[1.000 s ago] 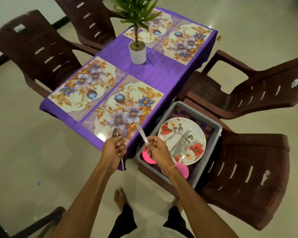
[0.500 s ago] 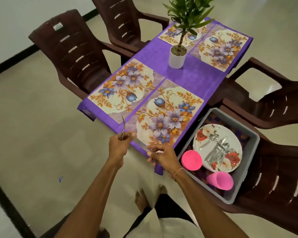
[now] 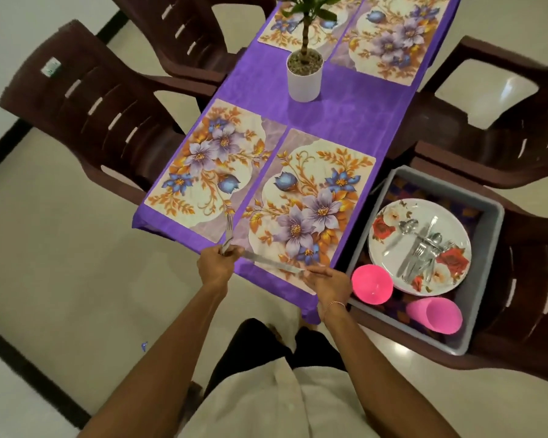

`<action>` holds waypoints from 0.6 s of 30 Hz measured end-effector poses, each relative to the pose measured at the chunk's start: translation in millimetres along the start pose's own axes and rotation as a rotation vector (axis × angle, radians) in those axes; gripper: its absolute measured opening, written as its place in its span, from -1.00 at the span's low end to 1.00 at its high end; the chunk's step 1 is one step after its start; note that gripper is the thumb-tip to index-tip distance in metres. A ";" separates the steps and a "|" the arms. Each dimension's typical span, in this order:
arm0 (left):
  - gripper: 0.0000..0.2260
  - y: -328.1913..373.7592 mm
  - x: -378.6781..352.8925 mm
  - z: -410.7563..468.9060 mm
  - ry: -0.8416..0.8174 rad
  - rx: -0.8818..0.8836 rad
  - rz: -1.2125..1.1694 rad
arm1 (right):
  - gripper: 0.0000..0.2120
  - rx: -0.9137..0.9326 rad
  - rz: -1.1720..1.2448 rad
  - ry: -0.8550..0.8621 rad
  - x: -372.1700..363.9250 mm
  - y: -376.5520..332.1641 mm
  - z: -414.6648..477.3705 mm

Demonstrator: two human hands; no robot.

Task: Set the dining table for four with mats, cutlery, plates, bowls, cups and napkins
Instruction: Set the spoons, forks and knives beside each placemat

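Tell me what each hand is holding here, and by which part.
The left hand grips a fork by its handle, tines up. The right hand pinches a knife at one end; which end is unclear.

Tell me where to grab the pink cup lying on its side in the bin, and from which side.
Likely best: grip the cup across its middle, thumb and fingers on opposite sides of the wall, coming from above. It lies on its side, curved wall up, and the bin corner hems it in on the right and near sides.
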State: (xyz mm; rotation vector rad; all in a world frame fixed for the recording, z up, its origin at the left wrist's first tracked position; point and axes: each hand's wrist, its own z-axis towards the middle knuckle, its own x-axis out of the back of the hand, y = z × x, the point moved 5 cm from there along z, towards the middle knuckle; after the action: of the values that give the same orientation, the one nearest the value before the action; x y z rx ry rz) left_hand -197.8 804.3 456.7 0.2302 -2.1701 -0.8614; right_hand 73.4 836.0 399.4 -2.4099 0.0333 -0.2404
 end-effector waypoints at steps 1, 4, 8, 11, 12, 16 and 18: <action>-0.79 -1.5 -0.7 3.5 0.008 -0.003 0.044 | -0.68 -0.016 -0.006 0.033 -1.4 0.1 -0.6; -0.77 -1.2 -10.6 18.0 0.001 -0.041 0.200 | -0.82 -0.005 -0.068 0.112 -5.1 1.0 3.6; -0.84 5.6 -19.9 35.8 -0.024 -0.122 0.358 | -0.86 0.025 -0.175 0.201 -11.3 3.1 5.6; -0.87 8.3 -27.1 54.4 -0.133 -0.153 0.414 | -0.86 0.035 -0.207 0.288 -21.8 6.1 3.9; -0.87 9.2 -28.6 61.0 -0.166 -0.160 0.419 | -0.86 0.035 -0.204 0.319 -25.9 7.4 2.6; -0.84 14.8 -34.1 75.0 -0.232 -0.207 0.492 | -0.86 0.006 -0.249 0.396 -38.0 9.0 -4.2; -0.84 15.6 -34.8 79.2 -0.247 -0.241 0.527 | -0.85 -0.035 -0.268 0.430 -40.0 10.1 -5.0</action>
State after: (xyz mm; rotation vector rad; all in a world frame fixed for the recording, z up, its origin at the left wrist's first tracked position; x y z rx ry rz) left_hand -229.5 870.7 408.7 -0.5712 -2.1651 -0.8580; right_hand 33.7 828.8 389.8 -2.3495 -0.0919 -0.8833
